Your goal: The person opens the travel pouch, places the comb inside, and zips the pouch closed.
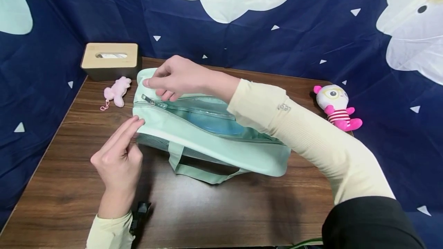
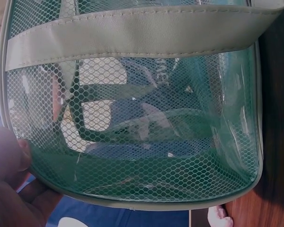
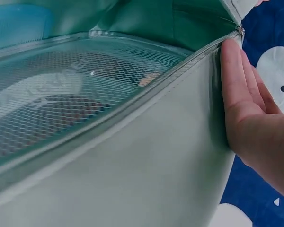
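A mint-green zip bag (image 1: 207, 147) lies across the table, its top gaping along the zip; a blue patch shows inside. The zip pull (image 1: 148, 99) stands at the bag's left end. My left hand (image 1: 119, 153) is at the left front corner, and in the right wrist view its straight fingers (image 3: 232, 71) press flat against the bag's side. Above the back left corner, my right hand (image 1: 180, 76) has thumb and forefinger brought together, just past the zip pull; I cannot tell whether they pinch the bag's fabric. Clear mesh panelling (image 2: 146, 142) fills the left wrist view.
A wood-topped tissue box (image 1: 110, 55) stands at the back left, a pink plush keychain (image 1: 118, 92) in front of it. A pink and white plush toy (image 1: 337, 107) sits at the far right. Strap handle (image 1: 204, 174) hangs toward the table's front. Dark blue printed cloth (image 1: 228, 45) walls the table.
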Motion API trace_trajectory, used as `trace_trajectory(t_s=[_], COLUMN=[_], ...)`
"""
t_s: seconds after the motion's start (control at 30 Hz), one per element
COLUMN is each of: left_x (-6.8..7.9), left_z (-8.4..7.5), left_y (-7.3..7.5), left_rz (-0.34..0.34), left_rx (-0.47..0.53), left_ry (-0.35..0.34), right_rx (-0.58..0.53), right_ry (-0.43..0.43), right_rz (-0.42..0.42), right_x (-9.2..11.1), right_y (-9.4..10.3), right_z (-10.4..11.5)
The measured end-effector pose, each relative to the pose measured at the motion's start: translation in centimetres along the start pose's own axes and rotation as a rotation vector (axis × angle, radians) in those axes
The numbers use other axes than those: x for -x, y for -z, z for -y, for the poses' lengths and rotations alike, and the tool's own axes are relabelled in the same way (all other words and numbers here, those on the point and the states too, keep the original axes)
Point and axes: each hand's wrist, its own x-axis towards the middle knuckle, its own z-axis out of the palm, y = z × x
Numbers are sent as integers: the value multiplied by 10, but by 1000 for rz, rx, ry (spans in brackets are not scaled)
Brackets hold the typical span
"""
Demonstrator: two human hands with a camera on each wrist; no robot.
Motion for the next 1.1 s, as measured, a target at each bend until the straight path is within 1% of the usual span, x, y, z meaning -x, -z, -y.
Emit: trace_trajectory(t_s=[0.07, 0.17, 0.3, 0.47, 0.53, 0.7, 0.8, 1.03, 1.1], left_x=[0, 0, 0, 2, 2, 1, 2, 3, 2], left_z=[0, -1, 0, 1, 1, 1, 1, 0, 0], left_y=[-1, 0, 0, 0, 0, 1, 2, 2, 2], left_rz=[-2, -1, -2, 3, 6, 18, 23, 23, 15], left_rx=[-1, -6, -11, -6, -8, -17, -19, -15, -13], left_ry=[1, 1, -4, -15, -17, -13, -11, -11, -9], right_rx=[34, 141, 279, 365, 366, 309, 283, 267, 237], right_ry=[-33, -46, -20, 5, 13, -8, -14, 0, -5], right_rz=[1, -12, -70, -150, -164, -171, -161, -137, -140], right_x=[-5, -11, -15, -17, -17, -19, -19, -16, -15], right_y=[-2, -7, -14, -19, -20, -22, -21, -15, -13], right_z=[5, 12, 14, 11, 9, 9, 9, 9, 9])
